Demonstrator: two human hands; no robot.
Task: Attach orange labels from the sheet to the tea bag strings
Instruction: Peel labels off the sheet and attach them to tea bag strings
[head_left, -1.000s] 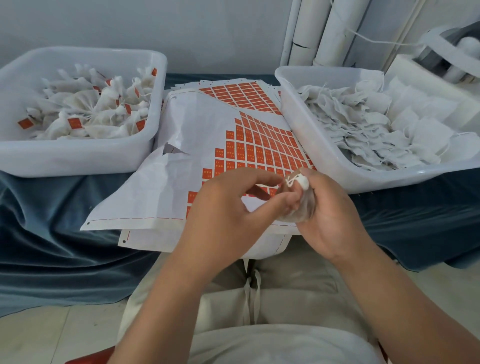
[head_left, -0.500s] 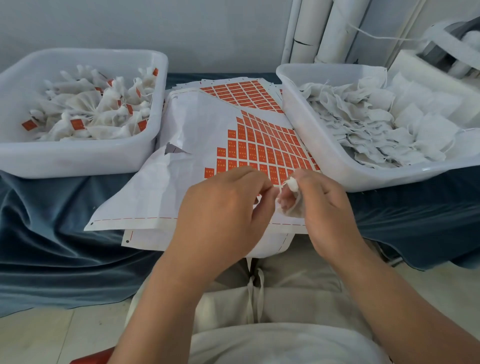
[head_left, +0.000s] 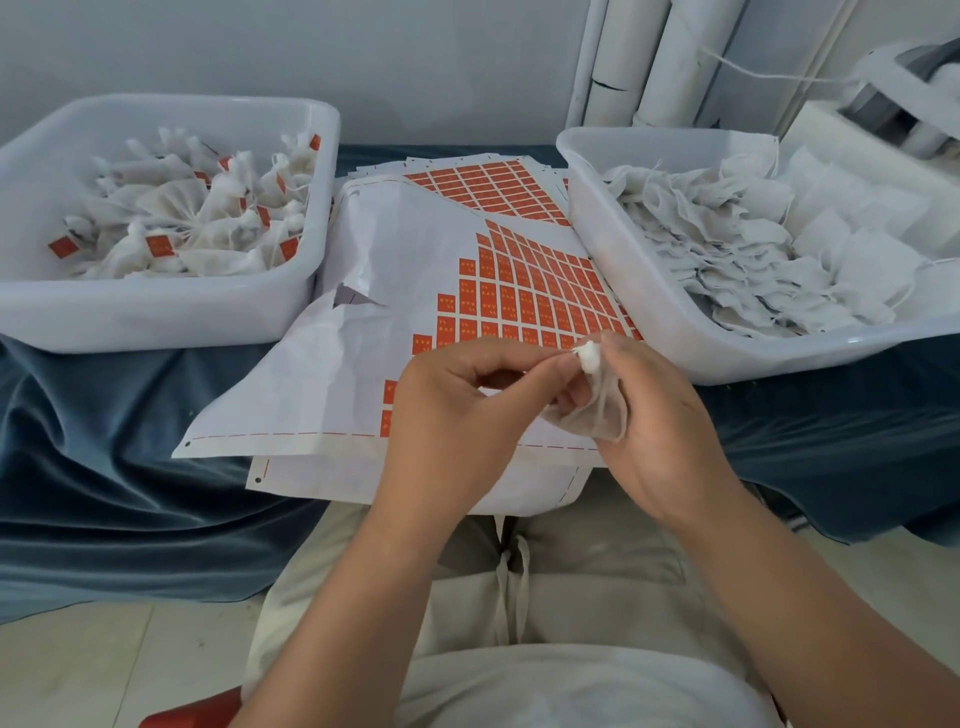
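Left hand has reached across to the tea bag, its fingers pinching the knotted top. Right hand grips the bag's body, over the near edge of the label sheet.

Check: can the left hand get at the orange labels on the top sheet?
Probably yes: the left hand hovers just over the orange labels, nothing between, though its fingers pinch the tea bag.

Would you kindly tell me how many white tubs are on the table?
2. One white tub sits left of the label sheet, holding labelled tea bags; the other tub sits right of it, holding unlabelled tea bags. Others may be hidden off-frame.
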